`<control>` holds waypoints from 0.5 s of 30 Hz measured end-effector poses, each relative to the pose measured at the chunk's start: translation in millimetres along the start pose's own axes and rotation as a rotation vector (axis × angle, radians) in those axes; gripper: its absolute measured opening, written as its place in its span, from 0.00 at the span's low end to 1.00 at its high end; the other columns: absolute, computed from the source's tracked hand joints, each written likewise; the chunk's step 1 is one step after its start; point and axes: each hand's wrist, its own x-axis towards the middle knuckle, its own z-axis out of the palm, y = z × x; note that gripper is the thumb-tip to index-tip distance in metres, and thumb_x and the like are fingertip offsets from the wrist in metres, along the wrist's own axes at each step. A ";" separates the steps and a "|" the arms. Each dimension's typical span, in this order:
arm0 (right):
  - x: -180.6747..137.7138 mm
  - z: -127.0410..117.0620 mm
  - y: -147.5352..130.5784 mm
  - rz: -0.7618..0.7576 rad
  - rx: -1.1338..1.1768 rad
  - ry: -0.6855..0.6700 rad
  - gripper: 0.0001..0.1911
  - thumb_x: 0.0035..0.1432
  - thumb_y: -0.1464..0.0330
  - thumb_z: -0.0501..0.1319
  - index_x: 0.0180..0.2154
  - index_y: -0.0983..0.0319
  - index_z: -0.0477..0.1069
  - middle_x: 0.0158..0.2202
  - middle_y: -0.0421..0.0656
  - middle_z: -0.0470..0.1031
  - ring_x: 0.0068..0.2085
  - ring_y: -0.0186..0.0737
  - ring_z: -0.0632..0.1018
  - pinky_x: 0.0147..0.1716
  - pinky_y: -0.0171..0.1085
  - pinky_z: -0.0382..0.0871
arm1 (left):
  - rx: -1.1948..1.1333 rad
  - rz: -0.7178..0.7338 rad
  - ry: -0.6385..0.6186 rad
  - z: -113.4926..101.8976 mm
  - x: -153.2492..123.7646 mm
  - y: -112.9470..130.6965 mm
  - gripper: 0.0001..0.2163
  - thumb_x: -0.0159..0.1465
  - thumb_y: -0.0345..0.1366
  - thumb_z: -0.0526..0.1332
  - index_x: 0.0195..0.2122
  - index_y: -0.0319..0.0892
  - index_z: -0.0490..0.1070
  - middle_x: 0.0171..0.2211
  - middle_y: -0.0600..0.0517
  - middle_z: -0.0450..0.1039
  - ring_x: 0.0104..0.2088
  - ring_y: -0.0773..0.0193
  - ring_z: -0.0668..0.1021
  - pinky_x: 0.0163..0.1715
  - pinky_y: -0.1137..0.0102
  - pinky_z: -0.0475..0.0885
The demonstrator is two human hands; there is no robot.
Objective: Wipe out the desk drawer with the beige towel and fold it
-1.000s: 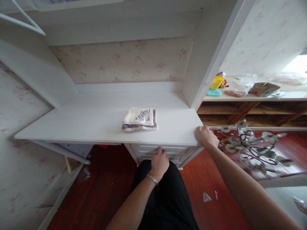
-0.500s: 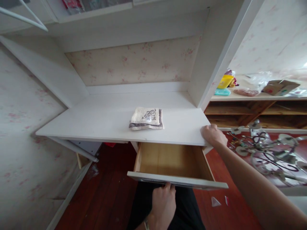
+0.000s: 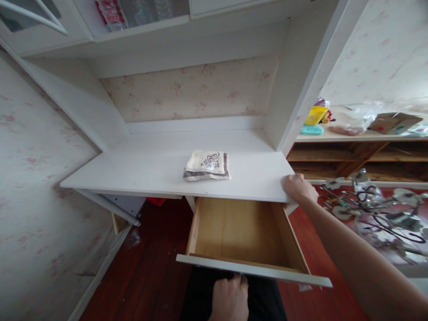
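My left hand (image 3: 230,298) is closed at the front of the drawer (image 3: 247,267), its fingertips hooked behind the lower part of the white front panel. Whatever handle they grip is hidden. The pulled-out drawer shows a bare pale-wood inside. At the right corner of the white desk (image 3: 150,174), my right hand (image 3: 300,188) is closed around the edge, with the arm stretched out from the lower right. A folded cream cloth (image 3: 207,165) with a dark printed pattern and brown border lies on the desktop, apart from both hands.
Above the desk hangs a shelf unit (image 3: 140,33) with a red packet (image 3: 112,14). A chandelier (image 3: 384,214) lies on the red wooden floor (image 3: 157,276) at the right. Behind it, a low shelf (image 3: 334,154) carries a yellow container (image 3: 316,115) and a cardboard box (image 3: 394,122).
My left hand has drawn the drawer further out towards me. My right hand keeps its place on the desk corner. The camera view has shifted slightly.
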 end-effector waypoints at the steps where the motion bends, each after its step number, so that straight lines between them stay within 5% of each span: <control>1: 0.1 0.1 0.0 0.004 -0.001 -0.002 0.30 0.64 0.57 0.43 0.58 0.67 0.66 0.54 0.64 0.71 0.53 0.66 0.74 0.49 0.58 0.67 | -0.005 -0.001 -0.017 -1.3 -2.0 0.8 0.18 0.66 0.25 0.49 0.48 0.43 0.75 0.44 0.44 0.78 0.41 0.50 0.81 0.36 0.59 0.76; 8: 2.3 1.6 1.2 -0.014 0.023 -0.006 0.31 0.64 0.56 0.43 0.59 0.68 0.64 0.54 0.65 0.71 0.55 0.66 0.72 0.50 0.58 0.66 | -0.019 -0.038 -0.059 12.8 -11.6 5.5 0.18 0.66 0.27 0.50 0.49 0.45 0.76 0.44 0.44 0.78 0.41 0.49 0.81 0.36 0.58 0.76; 15: 3.2 5.3 4.1 -0.033 0.038 0.020 0.30 0.65 0.58 0.44 0.58 0.70 0.65 0.54 0.67 0.70 0.55 0.68 0.72 0.50 0.59 0.65 | -0.050 -0.100 -0.087 85.9 -19.3 -1.3 0.16 0.64 0.32 0.54 0.46 0.50 0.79 0.42 0.43 0.79 0.37 0.47 0.82 0.32 0.59 0.76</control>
